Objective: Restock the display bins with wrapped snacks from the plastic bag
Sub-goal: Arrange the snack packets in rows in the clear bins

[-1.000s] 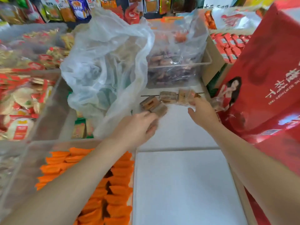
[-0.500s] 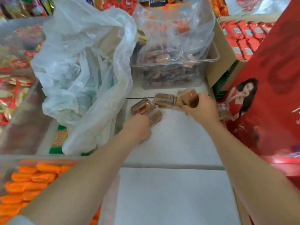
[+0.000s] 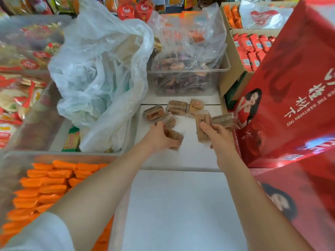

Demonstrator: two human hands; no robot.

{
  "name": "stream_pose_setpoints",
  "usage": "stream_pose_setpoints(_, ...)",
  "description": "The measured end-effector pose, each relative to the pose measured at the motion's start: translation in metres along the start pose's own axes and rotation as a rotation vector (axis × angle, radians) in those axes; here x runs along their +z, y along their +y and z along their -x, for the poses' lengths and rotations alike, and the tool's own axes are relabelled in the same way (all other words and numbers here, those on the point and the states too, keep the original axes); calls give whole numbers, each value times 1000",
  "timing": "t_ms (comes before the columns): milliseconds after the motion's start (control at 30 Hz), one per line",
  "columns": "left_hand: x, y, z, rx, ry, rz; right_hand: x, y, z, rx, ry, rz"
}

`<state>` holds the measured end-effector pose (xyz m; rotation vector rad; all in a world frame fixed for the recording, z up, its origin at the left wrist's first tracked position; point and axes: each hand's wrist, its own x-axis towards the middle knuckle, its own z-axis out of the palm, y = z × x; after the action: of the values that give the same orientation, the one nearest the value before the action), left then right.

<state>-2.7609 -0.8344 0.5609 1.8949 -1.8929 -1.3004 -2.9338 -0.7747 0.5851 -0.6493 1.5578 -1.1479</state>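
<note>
Several brown wrapped snacks (image 3: 176, 107) lie at the far end of a clear display bin with a white floor (image 3: 192, 156). My left hand (image 3: 159, 137) grips one brown snack pack (image 3: 175, 137) low in the bin. My right hand (image 3: 218, 136) holds another pack (image 3: 202, 126) upright, its thumb across the wrapper. A further pack (image 3: 223, 120) lies just beyond my right hand. The big white plastic bag (image 3: 101, 73) slumps in the bin to the left, its mouth open toward the snacks.
A clear bin of dark wrapped sweets (image 3: 186, 82) under a loose plastic sheet stands behind. Orange packs (image 3: 49, 185) fill the near left bin. Red gift boxes (image 3: 293, 91) wall off the right side. A second white-floored bin (image 3: 181, 211) lies nearest me.
Both hands have drawn back toward me, each now holding a brown pack. The camera has tilted, showing more of the far shelves and the orange packs.
</note>
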Motion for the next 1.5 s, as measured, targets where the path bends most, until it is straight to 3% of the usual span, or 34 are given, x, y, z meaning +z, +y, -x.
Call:
stream_pose_setpoints(133,-25,17,66,131,25,476,14,-21,44,-48,-21,-10)
stream_pose_setpoints(233,-54,-1,118,138,-34,833,44,-32,84,-113,-153,-9)
stream_pose_setpoints(333,-82,-42,161,185,-129,1029,88,-33,117,-112,-243,-21)
stream_pose_setpoints(433,-114,-91,196,236,-115,1054,138,-23,145,-66,-330,-32)
stream_pose_setpoints(533,-149,-142,233,169,2,961,189,-9,174,-25,-454,-56)
stream_pose_setpoints(667,-200,-204,273,143,94,871,257,11,210,-16,-508,17)
stream_pose_setpoints(767,-243,-253,303,106,130,664,304,21,236,-30,-523,27)
stream_pose_setpoints(967,-318,-361,343,78,214,336,392,43,275,-289,-625,235)
stream_pose_setpoints(1033,-327,-389,337,77,215,119,418,55,280,-332,-580,402)
stream_pose_setpoints(1133,-324,-417,319,152,129,-168,443,78,281,-427,-492,873)
stream_pose_setpoints(1233,-309,-432,293,245,8,-412,455,93,288,-494,-523,1250)
stream_pose_setpoints(1367,-293,-442,266,437,-21,-922,467,103,294,-581,-540,1502)
stream_pose_setpoints(1433,-288,-447,261,550,31,-1001,471,108,296,-596,-489,1611)
stream_pose_setpoints(1500,-285,-452,261,661,41,-935,474,118,296,-637,-436,1719)
